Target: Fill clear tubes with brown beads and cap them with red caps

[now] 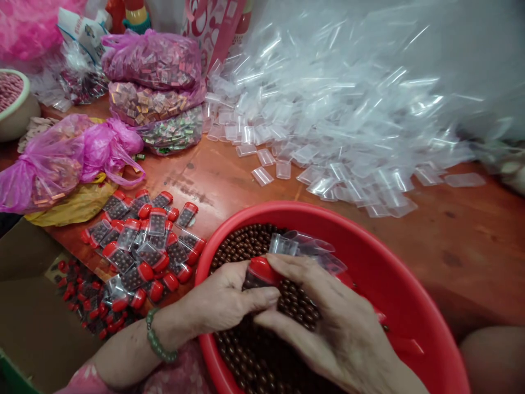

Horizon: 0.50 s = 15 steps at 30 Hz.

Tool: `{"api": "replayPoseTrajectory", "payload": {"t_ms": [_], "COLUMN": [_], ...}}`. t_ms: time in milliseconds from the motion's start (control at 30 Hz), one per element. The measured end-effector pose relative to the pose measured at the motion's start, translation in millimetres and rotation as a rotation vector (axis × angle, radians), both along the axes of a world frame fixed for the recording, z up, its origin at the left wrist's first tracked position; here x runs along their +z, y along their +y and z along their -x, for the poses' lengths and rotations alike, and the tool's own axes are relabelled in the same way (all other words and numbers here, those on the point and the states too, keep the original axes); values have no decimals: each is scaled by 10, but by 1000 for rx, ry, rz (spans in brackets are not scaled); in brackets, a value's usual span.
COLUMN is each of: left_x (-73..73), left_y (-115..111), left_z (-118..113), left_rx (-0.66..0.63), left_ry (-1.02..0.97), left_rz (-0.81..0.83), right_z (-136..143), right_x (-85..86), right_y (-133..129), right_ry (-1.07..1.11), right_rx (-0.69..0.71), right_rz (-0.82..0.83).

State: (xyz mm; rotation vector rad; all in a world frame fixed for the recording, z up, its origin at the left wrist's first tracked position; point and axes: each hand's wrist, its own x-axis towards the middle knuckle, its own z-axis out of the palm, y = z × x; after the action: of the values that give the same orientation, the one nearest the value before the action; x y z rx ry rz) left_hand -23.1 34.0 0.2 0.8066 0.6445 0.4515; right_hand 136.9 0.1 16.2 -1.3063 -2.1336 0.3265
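Over the red basin (394,268), my left hand (229,298) grips a small clear container with a red cap (262,270) between thumb and fingers. Dark round candies show inside it. My right hand (324,323) curves around the other side, its fingertips on the cap and its thumb lower down. Glossy brown candies (241,241) fill the left part of the basin. Several clear plastic sleeves (303,246) lie on them behind my hands. A few red pieces (406,346) rest at the basin's right, partly hidden by my right hand.
Filled red-capped containers (158,221) are piled left of the basin; more lie in a cardboard box (24,284) below the table edge. Clear sleeves (328,137) form a large heap behind. Knotted pink bags (53,158), stacked bags (151,60) and a white bowl (24,109) stand at left.
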Motion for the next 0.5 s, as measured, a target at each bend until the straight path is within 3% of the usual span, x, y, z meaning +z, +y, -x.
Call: {"api": "replayPoseTrajectory", "payload": {"t_ms": [133,267,400,500], "left_x": [13,26,14,-18], "left_y": [12,22,29,7], "left_z": [15,-17,-97,-145], "left_rx": [28,71,91,248], "left_ry": [-59,-116,-68,61], "left_rz": [170,239,417,425], "right_z": [65,107,119,136], "right_x": [-71,-105,-123,-155], "right_y": [-15,13,26,25], "right_ry": [-205,-219,-257,-298], "right_rx": [-11,-20,19,31], "right_rz": [-134,-208,-309,-328]}}
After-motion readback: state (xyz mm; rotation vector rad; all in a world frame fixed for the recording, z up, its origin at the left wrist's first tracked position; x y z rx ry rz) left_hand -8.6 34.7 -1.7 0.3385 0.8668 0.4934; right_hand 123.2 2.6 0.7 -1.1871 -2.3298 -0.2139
